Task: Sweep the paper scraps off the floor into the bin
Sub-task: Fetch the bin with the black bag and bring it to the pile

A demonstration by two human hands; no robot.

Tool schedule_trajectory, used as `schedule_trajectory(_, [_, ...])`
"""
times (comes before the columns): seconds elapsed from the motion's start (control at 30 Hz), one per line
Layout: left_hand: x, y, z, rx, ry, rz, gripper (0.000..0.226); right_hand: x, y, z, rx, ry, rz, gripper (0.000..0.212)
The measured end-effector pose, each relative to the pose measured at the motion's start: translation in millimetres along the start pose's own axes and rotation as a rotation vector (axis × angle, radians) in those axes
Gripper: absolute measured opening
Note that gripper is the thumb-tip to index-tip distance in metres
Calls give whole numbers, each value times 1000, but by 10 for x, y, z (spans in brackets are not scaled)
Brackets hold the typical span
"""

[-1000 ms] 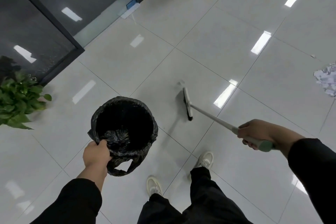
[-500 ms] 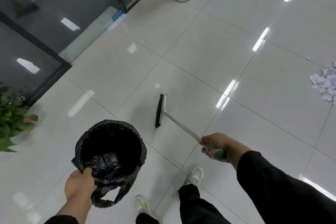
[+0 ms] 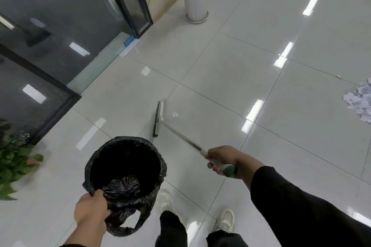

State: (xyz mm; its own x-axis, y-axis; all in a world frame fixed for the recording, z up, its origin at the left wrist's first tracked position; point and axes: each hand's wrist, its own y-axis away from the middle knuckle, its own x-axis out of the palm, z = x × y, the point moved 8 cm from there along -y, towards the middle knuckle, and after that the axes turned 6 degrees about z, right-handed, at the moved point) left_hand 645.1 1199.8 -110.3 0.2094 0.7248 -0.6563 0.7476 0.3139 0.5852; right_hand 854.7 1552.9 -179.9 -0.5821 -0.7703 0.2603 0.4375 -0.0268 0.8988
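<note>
Black crinkled liner wraps the round bin (image 3: 124, 168), its rim gripped by the left hand (image 3: 90, 209). Right hand (image 3: 221, 157) curls round the broom (image 3: 158, 119) handle (slim, metal). Scraps (image 3: 359, 102) lie heaped far right on glossy tiles (image 3: 230, 70).

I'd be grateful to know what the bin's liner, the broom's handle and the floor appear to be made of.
Bin liner: thin black plastic film, judging by its crinkled, glossy folds.
Broom handle: probably metal, a slim pale shaft with a sheen; the green-tipped end grip looks like plastic or rubber.
Floor: polished light tiles, probably ceramic, with mirror-like reflections and dark grout lines.
</note>
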Motion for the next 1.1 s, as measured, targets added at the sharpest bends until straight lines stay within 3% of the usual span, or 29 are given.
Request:
schedule_trajectory(0.17, [-180, -623, -302, 24, -204, 37, 24, 209, -431, 472, 28, -25, -86, 25])
schedule_trajectory(0.27, [-49, -1153, -540, 55, -394, 128, 30, -51, -423, 668, 58, 9, -208, 26])
schedule_trajectory(0.43, [418, -1425, -1132, 112, -325, 228, 28, -730, -142, 919, 67, 15, -355, 27])
schedule_trajectory(0.6, [1413, -1258, -1940, 221, -415, 376, 24, -1419, 202, 1110, 122, -15, -465, 21])
schedule_trajectory(0.73, [1935, -942, -2416, 298, -511, 404, 23, -1992, 366, 1240, 146, -1, -571, 15])
schedule_trajectory(0.9, [3090, -315, -3267, 379, -721, 448, 29, -3301, 757, 1314, 162, -104, -634, 10])
schedule_trajectory(0.93, [2981, -299, -3300, 352, -740, 437, 30, -3335, 729, 1301, 162, -106, -652, 8])
schedule_trajectory(1.0, [3741, -18, -3689, 398, -783, 444, 33, -4105, 937, 1366, 186, -139, -682, 6])
schedule_trajectory(1.03, [3638, -10, -3711, 363, -792, 445, 34, -4117, 894, 1371, 180, -136, -690, 6])
schedule_trajectory(1.1, [4596, 316, -4144, 433, -857, 532, 32, -4884, 1131, 1433, 213, -181, -712, 7])
